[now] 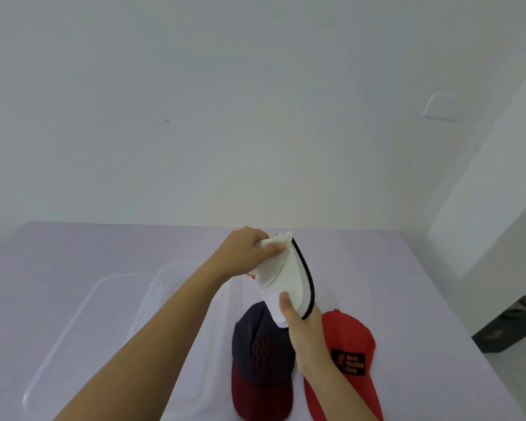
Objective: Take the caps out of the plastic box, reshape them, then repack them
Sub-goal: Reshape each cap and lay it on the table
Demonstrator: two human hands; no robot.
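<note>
I hold a white cap (281,279) with a black-edged brim up above the table, folded narrow. My left hand (246,250) grips its upper end, and my right hand (301,326) grips its lower end by the brim. Below it a navy cap (260,354) with a dark red brim lies on the table. A red cap (351,354) with a black patch lies just right of it. The clear plastic box (176,287) stands to the left, behind my left forearm.
A clear lid or second tray (73,332) lies left of the box on the pale lilac table (407,284). A white wall rises behind the table. A dark floor gap shows at the far right.
</note>
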